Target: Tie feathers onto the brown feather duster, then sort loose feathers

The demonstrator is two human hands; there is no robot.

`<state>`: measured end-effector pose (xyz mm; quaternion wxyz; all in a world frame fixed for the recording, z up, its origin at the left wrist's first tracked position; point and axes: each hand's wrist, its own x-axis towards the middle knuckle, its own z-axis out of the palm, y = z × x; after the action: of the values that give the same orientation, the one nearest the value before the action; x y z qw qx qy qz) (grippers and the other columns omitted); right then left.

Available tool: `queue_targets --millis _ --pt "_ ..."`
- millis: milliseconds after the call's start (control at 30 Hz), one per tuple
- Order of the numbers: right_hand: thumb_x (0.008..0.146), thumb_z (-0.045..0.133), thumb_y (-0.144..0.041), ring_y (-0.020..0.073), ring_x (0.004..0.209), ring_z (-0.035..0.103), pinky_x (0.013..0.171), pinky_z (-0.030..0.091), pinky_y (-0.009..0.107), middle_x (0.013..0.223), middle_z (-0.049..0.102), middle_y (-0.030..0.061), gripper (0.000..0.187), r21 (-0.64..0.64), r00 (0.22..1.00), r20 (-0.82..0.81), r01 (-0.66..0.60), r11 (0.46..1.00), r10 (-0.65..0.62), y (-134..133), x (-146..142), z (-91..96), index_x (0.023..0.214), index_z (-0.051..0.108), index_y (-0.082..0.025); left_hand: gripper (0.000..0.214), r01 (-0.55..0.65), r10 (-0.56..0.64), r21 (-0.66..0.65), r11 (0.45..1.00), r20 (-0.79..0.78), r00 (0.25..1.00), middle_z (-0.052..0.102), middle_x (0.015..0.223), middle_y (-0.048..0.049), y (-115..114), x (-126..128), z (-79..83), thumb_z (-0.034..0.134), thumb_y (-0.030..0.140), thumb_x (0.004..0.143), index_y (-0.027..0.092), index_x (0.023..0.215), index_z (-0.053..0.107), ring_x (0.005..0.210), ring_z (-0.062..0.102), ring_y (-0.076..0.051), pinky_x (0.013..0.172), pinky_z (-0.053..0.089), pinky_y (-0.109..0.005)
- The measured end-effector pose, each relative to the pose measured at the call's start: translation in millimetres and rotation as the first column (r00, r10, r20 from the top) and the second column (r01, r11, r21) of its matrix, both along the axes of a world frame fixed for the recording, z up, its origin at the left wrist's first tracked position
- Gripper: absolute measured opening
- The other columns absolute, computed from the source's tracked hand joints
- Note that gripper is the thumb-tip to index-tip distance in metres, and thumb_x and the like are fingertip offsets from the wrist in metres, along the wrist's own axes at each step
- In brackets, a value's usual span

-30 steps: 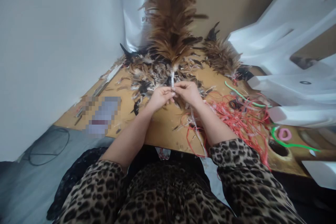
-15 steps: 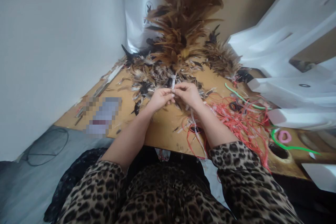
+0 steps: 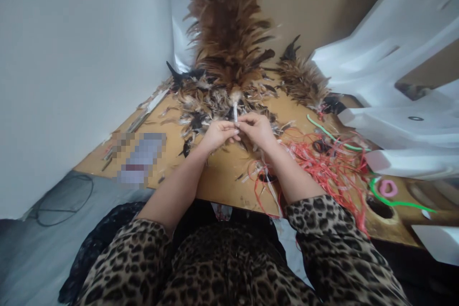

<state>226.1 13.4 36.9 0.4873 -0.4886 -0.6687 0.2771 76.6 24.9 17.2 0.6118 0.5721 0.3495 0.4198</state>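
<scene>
A tall brown feather duster [image 3: 229, 33] stands upright over the wooden table [image 3: 218, 177], its thin white stick showing at the bottom. My left hand [image 3: 218, 135] and my right hand [image 3: 257, 129] meet at that stick, both with fingers pinched closed on its lower end. Loose brown and black feathers [image 3: 201, 105] lie heaped on the table just beyond my hands. A tangle of red string [image 3: 326, 162] spreads to the right of my right wrist.
A second feather bundle [image 3: 303, 79] lies at the back right. White foam pieces [image 3: 394, 57] crowd the right side. Green cord [image 3: 394, 201], a pink ring [image 3: 389, 187] and a hole in the tabletop [image 3: 380, 206] sit at the right. A white wall closes the left.
The duster's feathered top has swung and turned between frames, leaning right and then back upright. My hands have stayed pinched on its stick in the same place.
</scene>
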Motion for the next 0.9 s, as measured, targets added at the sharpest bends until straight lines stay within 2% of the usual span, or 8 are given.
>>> queue_targets --millis 100,200,267,333,467,567,733,900 --pt "0.07 0.062 -0.025 0.0138 0.068 0.058 0.066 0.044 0.026 0.073 0.066 0.0037 0.014 0.037 0.998 0.052 0.036 0.999 -0.038 0 -3 -1.1 0.075 0.073 -0.016 0.033 -0.105 0.105 0.002 0.994 -0.015 0.994 0.062 0.056 -0.0013 0 3 -2.4 0.077 0.03 0.054 0.01 0.075 0.062 0.048 0.056 -0.009 0.045 0.042 -0.019" --pt "0.07 0.063 -0.023 0.0146 0.069 0.058 0.068 0.043 0.027 0.072 0.067 0.0032 0.012 0.063 0.993 0.1 0.059 0.996 -0.065 1 -8 -1.9 0.074 0.073 -0.017 0.034 -0.25 0.25 0.025 0.968 0.001 0.968 0.059 0.054 0.0022 0 8 -6.1 0.08 0.03 0.049 0.013 0.067 0.057 0.046 0.051 -0.006 0.044 0.038 -0.017" --pt "0.069 0.063 -0.023 0.0147 0.07 0.058 0.069 0.043 0.027 0.074 0.068 0.0031 0.012 0.06 0.994 0.097 0.051 0.997 -0.057 2 -10 -3.0 0.074 0.073 -0.018 0.036 -0.3 0.299 0.045 0.953 0.034 0.954 0.057 0.054 0.0038 0 10 -7.9 0.081 0.029 0.047 0.014 0.063 0.052 0.047 0.048 -0.004 0.045 0.037 -0.016" --pt "0.069 0.064 -0.024 0.0148 0.071 0.058 0.069 0.043 0.027 0.075 0.068 0.0035 0.013 0.047 0.998 0.055 0.034 0.998 -0.036 2 -10 -3.9 0.075 0.072 -0.017 0.034 -0.265 0.263 0.053 0.963 0.048 0.964 0.056 0.054 0.0044 0 9 -8.3 0.08 0.027 0.049 0.014 0.064 0.053 0.046 0.046 -0.004 0.045 0.035 -0.016" --pt "0.068 0.065 -0.027 0.0139 0.068 0.057 0.067 0.043 0.026 0.075 0.067 0.0032 0.015 0.022 1.0 -0.023 0.007 1.0 -0.006 2 -6 -3.7 0.077 0.072 -0.017 0.023 -0.098 0.1 0.065 0.993 -0.021 0.995 0.054 0.053 0.0041 -1 3 -5.7 0.07 0.028 0.06 0.013 0.076 0.062 0.043 0.042 -0.004 0.044 0.032 -0.018" --pt "0.069 0.065 -0.027 0.0133 0.067 0.056 0.066 0.043 0.026 0.073 0.066 0.0025 0.015 0.028 1.0 0.014 0.011 1.0 -0.012 0 -5 -2.6 0.078 0.073 -0.017 0.022 -0.07 0.074 0.06 0.996 -0.068 0.995 0.051 0.05 0.0044 -2 1 -4.7 0.067 0.03 0.062 0.013 0.075 0.065 0.042 0.039 -0.004 0.043 0.029 -0.018" --pt "0.069 0.065 -0.027 0.0153 0.07 0.059 0.067 0.044 0.027 0.072 0.068 0.0044 0.014 0.021 0.995 0.071 0.062 0.998 -0.064 -1 -10 -3.6 0.073 0.072 -0.016 0.024 -0.206 0.217 0.157 0.966 -0.057 0.974 0.051 0.054 0.0033 2 5 -12.3 0.073 0.031 0.056 0.013 0.06 0.057 0.05 0.041 -0.006 0.049 0.033 -0.019" --pt "0.067 0.066 -0.029 0.0152 0.066 0.059 0.065 0.044 0.027 0.071 0.068 0.004 0.015 -0.007 0.996 0.071 0.059 0.998 -0.059 0 -15 -5.6 0.071 0.071 -0.016 0.024 -0.275 0.373 0.374 0.886 -0.221 0.901 0.042 0.051 0.0046 4 2 -19.2 0.072 0.027 0.058 0.016 0.054 0.051 0.052 0.035 -0.007 0.049 0.027 -0.02"
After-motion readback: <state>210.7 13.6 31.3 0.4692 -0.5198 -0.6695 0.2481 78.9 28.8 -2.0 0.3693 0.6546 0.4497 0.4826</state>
